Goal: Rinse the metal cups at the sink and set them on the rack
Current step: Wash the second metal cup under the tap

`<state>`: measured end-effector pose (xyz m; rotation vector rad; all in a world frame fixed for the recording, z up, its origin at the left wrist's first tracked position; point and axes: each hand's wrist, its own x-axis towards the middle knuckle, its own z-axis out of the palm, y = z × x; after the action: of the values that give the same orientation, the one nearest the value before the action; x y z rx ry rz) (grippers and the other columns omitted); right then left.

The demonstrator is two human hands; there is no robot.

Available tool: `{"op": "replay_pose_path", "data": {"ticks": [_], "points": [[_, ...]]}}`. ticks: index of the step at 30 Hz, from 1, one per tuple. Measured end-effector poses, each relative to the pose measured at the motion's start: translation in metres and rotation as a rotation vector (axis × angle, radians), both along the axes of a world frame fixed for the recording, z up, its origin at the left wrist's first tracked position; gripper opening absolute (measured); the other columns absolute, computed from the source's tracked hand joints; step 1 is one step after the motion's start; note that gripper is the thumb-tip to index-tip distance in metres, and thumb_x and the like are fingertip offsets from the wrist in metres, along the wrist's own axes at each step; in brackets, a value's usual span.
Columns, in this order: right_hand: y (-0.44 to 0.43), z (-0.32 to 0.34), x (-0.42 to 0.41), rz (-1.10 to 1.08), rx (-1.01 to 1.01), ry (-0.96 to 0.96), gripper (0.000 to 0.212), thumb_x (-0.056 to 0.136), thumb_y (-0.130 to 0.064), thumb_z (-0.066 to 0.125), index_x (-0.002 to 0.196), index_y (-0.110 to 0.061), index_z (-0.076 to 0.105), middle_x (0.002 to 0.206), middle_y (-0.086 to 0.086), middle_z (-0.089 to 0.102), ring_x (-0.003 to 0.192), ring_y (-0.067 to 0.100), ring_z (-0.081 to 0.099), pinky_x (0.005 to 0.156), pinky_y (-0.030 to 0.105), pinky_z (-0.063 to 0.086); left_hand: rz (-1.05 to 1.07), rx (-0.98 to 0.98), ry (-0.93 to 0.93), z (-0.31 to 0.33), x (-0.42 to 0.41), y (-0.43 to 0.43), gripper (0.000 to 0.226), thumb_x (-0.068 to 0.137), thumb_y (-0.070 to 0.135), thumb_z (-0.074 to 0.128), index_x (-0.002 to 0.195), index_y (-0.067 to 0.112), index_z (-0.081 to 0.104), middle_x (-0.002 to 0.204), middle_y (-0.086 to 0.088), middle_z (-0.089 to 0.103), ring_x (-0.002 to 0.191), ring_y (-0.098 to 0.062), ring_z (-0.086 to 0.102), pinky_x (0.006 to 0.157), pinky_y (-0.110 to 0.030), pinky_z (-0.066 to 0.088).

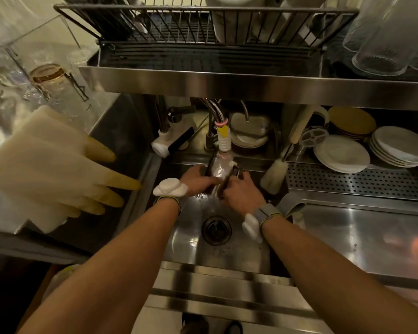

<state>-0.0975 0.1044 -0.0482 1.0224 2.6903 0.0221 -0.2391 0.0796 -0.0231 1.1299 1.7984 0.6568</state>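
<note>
**Rinsing a metal cup under the tap**

You have both hands at the centre of the frame, over the sink (229,257). Your left hand (198,180) grips the metal cup (221,180) from its left side, fingers curled across it. Your right hand (241,194) holds it from the right, fingers wrapped round its lower part. The cup sits between them directly beneath the ribbed white nozzle (224,141) of the tap, and water runs onto it. Blur hides the cup's rim, so you cannot tell which way it tilts or whether there is more than one.

The drain (216,229) lies just below your hands. A bottle brush (274,175) leans at the sink's right edge, close to your right hand. Stacked white plates (342,154) rest on the perforated shelf at centre right.

The wire rack (203,27) spans the top of the frame, above the tap, with clear glasses (384,44) beside it in the upper right. Pale rubber gloves (58,165) hang at the left. The steel surface (360,237) runs along the lower right.
</note>
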Motion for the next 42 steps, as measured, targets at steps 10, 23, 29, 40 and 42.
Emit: {"op": "replay_pose_path", "data": {"ticks": [10,23,29,40,42], "points": [[0.006,-0.003,0.003,0.080,-0.036,0.027,0.030,0.095,-0.030,0.045,0.109,-0.012,0.065,0.113,0.008,0.065,0.123,0.022,0.042,0.104,0.048,0.023,0.050,-0.100,0.037,-0.020,0.002,0.027,0.078,0.075,0.038,0.077,0.138,0.010,0.041,0.135,-0.007,0.055,0.121,-0.023,0.056,0.090,-0.023,0.041],[0.014,0.000,0.015,0.014,0.010,0.232,0.051,0.087,-0.057,0.049,0.111,-0.015,0.065,0.116,0.003,0.057,0.121,0.022,0.040,0.103,0.040,0.023,0.071,0.001,0.239,-0.023,-0.003,0.017,0.099,0.051,0.036,0.086,0.135,0.007,0.044,0.133,-0.011,0.054,0.123,-0.026,0.053,0.101,-0.033,0.046],[0.022,-0.010,0.015,-0.629,-0.510,0.697,0.041,0.088,-0.045,0.057,0.112,-0.012,0.056,0.105,0.007,0.063,0.095,0.021,0.060,0.081,0.034,0.048,0.055,0.142,0.201,-0.030,0.000,0.007,0.102,0.050,0.024,0.090,0.133,0.010,0.033,0.114,0.005,0.051,0.106,-0.009,0.049,0.087,-0.020,0.042],[0.012,-0.011,0.011,-1.121,-1.185,1.187,0.036,0.087,-0.047,0.055,0.100,-0.015,0.064,0.093,0.008,0.063,0.093,0.025,0.060,0.074,0.039,0.052,-0.037,0.141,0.062,-0.028,0.005,0.006,0.112,0.055,0.015,0.090,0.143,0.018,0.020,0.131,-0.003,0.053,0.117,-0.017,0.053,0.087,-0.023,0.045],[0.012,-0.013,0.013,-1.132,-1.070,1.120,0.047,0.081,-0.058,0.059,0.097,-0.014,0.066,0.088,0.005,0.065,0.086,0.021,0.062,0.072,0.034,0.052,-0.116,0.120,0.090,-0.030,0.003,0.010,0.110,0.057,0.010,0.088,0.144,0.019,0.021,0.134,-0.006,0.053,0.121,-0.024,0.054,0.092,-0.030,0.048]]}}
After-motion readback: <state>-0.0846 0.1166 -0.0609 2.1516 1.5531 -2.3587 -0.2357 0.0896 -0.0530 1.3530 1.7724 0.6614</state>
